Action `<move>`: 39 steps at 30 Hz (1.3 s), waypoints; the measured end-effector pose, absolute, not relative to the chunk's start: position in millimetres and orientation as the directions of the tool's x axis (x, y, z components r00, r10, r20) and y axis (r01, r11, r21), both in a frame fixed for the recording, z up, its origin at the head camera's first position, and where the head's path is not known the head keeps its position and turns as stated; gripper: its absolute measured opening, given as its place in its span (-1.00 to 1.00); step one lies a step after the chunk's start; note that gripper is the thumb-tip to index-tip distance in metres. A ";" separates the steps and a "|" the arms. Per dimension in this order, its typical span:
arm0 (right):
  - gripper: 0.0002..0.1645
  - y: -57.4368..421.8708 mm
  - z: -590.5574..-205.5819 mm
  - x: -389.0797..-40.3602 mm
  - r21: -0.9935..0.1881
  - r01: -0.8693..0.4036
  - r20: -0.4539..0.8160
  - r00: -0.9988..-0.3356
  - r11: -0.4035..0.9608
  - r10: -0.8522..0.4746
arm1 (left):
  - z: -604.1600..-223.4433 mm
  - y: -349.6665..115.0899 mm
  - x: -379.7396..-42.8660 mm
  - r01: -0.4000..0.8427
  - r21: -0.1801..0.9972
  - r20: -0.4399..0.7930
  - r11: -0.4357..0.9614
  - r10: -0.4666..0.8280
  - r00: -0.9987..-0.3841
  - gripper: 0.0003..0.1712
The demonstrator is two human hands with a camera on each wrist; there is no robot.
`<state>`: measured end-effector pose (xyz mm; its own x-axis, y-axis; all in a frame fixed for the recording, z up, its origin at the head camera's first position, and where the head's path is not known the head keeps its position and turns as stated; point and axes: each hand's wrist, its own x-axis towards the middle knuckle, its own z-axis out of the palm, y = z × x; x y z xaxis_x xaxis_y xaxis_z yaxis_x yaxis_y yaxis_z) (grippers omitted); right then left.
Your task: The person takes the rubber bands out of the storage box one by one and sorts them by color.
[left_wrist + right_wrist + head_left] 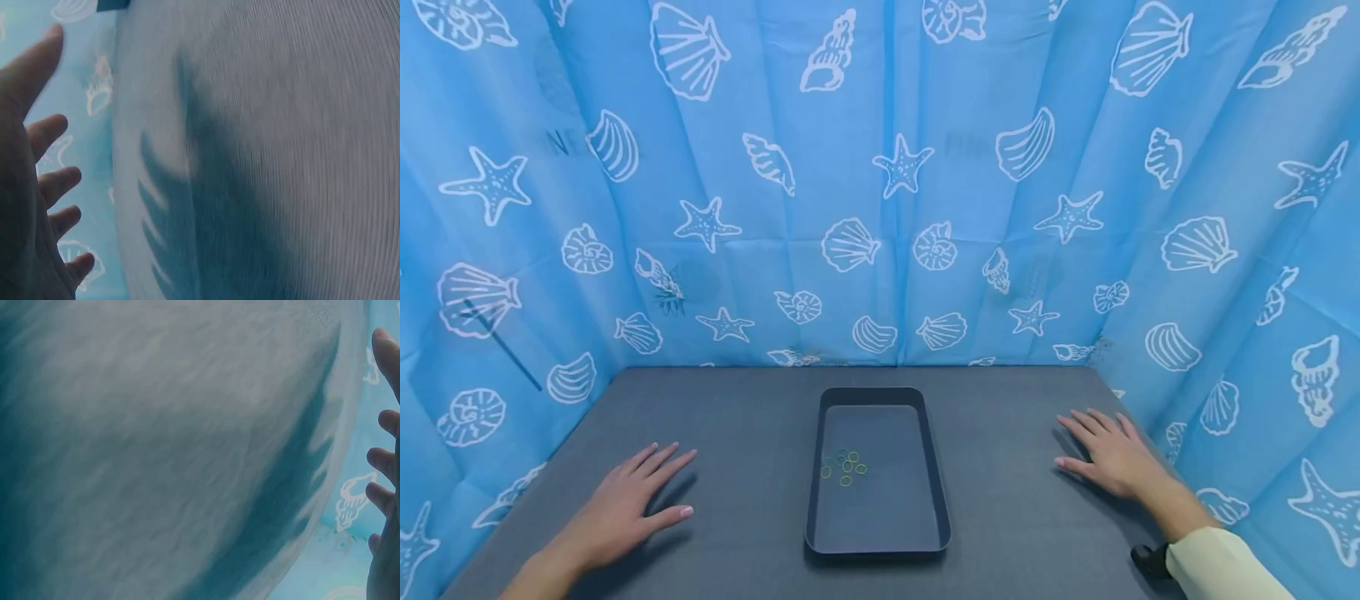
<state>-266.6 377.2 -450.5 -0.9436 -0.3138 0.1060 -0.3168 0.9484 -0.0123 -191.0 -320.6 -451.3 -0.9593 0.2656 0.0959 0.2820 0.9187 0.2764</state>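
- Your left hand (625,502), entering at the lower left of the head view, was spread wide: fingers extended and parted, thumb pointing out toward the centre, nothing held. In the left wrist view its shadow fell on the tabletop well apart from the fingers.
- Your right hand (1112,454), at the right side of the table, lay likewise flat and loosely fanned, thumb apart from the fingers, with nothing in its hold. Its shadow showed beside it in the right wrist view.
- Around your right forearm ran a pale sleeve (1228,567), with a small black object (1152,562) at its cuff.
- Between your two hands, and touched by neither, a dark rectangular tray (936,479) rested on the grey table (730,433), its long sides running away from you.
- Inside the tray, toward its left wall, several small rings (847,467) formed a loose cluster; most were yellow, and some were a darker blue-green.
- Behind the table, and along both sides, hung a blue curtain (850,217) printed with white shells and starfish.
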 end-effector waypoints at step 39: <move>-0.45 278.9 -452.3 -304.1 -0.433 -0.380 0.391 -0.896 0.817 -0.209 | -473.3 -219.9 -207.4 0.166 0.913 0.078 0.372 0.241 -0.967 -0.48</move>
<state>-304.1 278.9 -452.3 -0.8963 -0.2089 0.3912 -0.3796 0.8174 -0.4333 -207.4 -219.9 -473.3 -0.9675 0.2407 0.0780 0.1663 0.3724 0.9131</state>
